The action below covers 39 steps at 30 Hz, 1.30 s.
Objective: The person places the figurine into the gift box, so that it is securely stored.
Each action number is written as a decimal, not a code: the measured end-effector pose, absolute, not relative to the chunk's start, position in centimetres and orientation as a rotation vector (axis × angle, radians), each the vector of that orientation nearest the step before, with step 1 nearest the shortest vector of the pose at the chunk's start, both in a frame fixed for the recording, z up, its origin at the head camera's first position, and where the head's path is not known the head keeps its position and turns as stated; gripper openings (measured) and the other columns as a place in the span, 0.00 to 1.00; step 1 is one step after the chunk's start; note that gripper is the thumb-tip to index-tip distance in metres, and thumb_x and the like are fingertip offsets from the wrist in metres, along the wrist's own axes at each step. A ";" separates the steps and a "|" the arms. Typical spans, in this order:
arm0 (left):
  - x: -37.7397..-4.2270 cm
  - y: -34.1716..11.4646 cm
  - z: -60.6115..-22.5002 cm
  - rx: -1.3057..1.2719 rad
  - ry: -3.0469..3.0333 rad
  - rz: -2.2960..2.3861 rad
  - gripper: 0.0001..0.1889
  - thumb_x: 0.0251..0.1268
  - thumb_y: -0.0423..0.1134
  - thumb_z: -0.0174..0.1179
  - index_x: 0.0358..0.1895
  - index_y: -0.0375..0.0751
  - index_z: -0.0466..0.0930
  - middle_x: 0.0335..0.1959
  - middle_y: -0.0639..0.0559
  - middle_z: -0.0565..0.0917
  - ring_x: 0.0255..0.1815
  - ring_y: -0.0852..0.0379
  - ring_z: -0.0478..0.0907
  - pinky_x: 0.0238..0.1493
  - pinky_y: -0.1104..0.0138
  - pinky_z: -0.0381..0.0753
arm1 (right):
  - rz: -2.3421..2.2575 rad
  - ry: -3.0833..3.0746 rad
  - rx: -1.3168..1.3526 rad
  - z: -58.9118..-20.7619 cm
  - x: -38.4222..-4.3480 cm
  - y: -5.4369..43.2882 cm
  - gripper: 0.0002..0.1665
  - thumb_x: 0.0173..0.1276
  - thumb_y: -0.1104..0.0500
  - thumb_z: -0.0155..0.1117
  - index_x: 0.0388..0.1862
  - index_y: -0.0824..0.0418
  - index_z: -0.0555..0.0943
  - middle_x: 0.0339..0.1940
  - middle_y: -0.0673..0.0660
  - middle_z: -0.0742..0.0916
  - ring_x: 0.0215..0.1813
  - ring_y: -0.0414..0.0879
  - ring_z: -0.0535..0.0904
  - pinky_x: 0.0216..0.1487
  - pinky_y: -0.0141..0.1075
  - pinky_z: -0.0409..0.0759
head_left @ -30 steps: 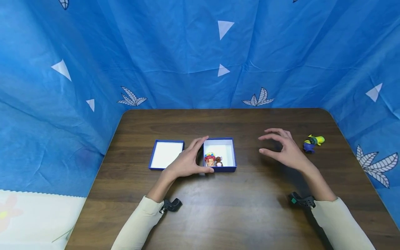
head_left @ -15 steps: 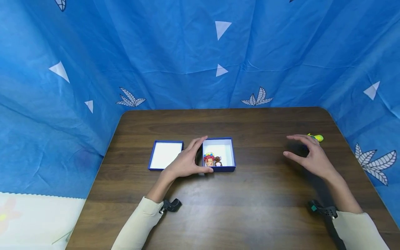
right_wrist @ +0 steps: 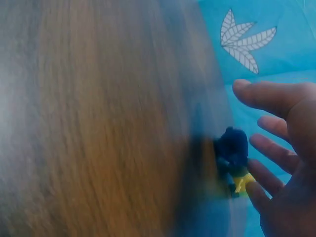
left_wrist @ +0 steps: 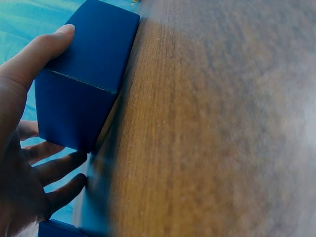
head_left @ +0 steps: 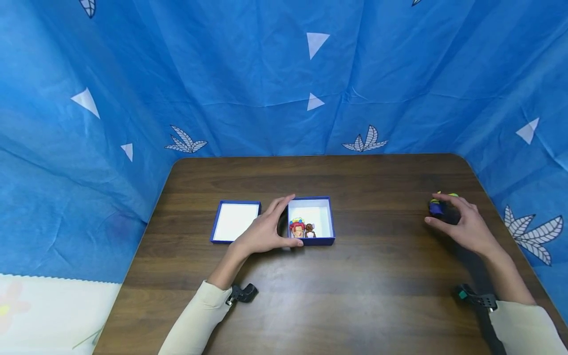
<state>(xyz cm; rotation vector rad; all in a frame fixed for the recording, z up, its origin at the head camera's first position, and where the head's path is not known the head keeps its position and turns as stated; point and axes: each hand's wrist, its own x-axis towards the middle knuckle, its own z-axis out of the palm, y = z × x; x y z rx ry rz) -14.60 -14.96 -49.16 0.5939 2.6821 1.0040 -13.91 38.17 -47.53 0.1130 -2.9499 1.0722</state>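
My left hand [head_left: 266,230] grips the left end of a small blue box [head_left: 319,241], its thumb on the front wall and its fingers toward the back. Inside the white-lined box, a red toy figure [head_left: 298,228] and a smaller brown one [head_left: 309,230] stand side by side at the front left. At the far right, my right hand [head_left: 470,227] hovers with fingers spread beside a blue-and-yellow toy figure [head_left: 436,208]. Behind its fingers a yellow-green toy [head_left: 452,195] is mostly hidden. The right wrist view shows the dark blue toy [right_wrist: 233,146] apart from the thumb.
A shallow blue lid [head_left: 236,222] with a white inside lies left of the box, close to my left hand. The brown wooden table [head_left: 355,296] ends near the toys on the right. A blue cloth [head_left: 275,74] hangs behind it.
My right hand has moved right, from the middle right of the table to the toys at the far right. The left hand and the box have stayed in place.
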 end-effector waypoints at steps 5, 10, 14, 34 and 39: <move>-14.6 -15.0 -49.2 0.592 2.677 1.005 0.66 0.51 0.74 0.77 0.89 0.72 0.41 0.88 0.53 0.57 0.78 0.40 0.74 0.72 0.36 0.79 | 1.030 -2.945 0.144 -48.0 -14.3 38.6 0.40 0.73 0.51 0.76 0.77 0.64 0.74 0.72 0.77 0.75 0.57 0.41 0.81 0.48 0.20 0.71; -14.7 -15.0 -49.1 0.598 2.671 1.014 0.66 0.51 0.72 0.78 0.89 0.67 0.43 0.87 0.52 0.58 0.78 0.39 0.74 0.72 0.37 0.78 | 1.010 -2.969 0.131 -48.4 -14.8 38.5 0.39 0.73 0.51 0.77 0.76 0.66 0.75 0.66 0.77 0.78 0.48 0.19 0.73 0.40 0.12 0.67; -14.7 -14.9 -49.0 0.596 2.671 1.012 0.66 0.52 0.72 0.77 0.90 0.67 0.43 0.87 0.52 0.58 0.78 0.39 0.73 0.72 0.37 0.78 | 0.998 -3.003 0.129 -48.4 -15.2 38.1 0.38 0.74 0.51 0.75 0.76 0.68 0.74 0.64 0.78 0.78 0.54 0.58 0.86 0.39 0.12 0.67; -14.5 -15.0 -49.1 0.595 2.678 0.997 0.67 0.51 0.74 0.77 0.89 0.73 0.40 0.88 0.53 0.56 0.78 0.39 0.74 0.72 0.37 0.79 | 1.019 -3.034 0.096 -48.6 -15.3 38.0 0.37 0.76 0.50 0.73 0.76 0.67 0.75 0.66 0.80 0.79 0.59 0.75 0.81 0.39 0.15 0.68; -14.5 -15.0 -49.2 0.595 2.681 1.000 0.67 0.51 0.73 0.77 0.89 0.71 0.41 0.88 0.53 0.57 0.77 0.39 0.75 0.71 0.37 0.79 | 1.033 -3.003 0.124 -48.1 -15.5 38.2 0.37 0.76 0.50 0.74 0.75 0.66 0.75 0.64 0.79 0.80 0.48 0.42 0.85 0.38 0.14 0.72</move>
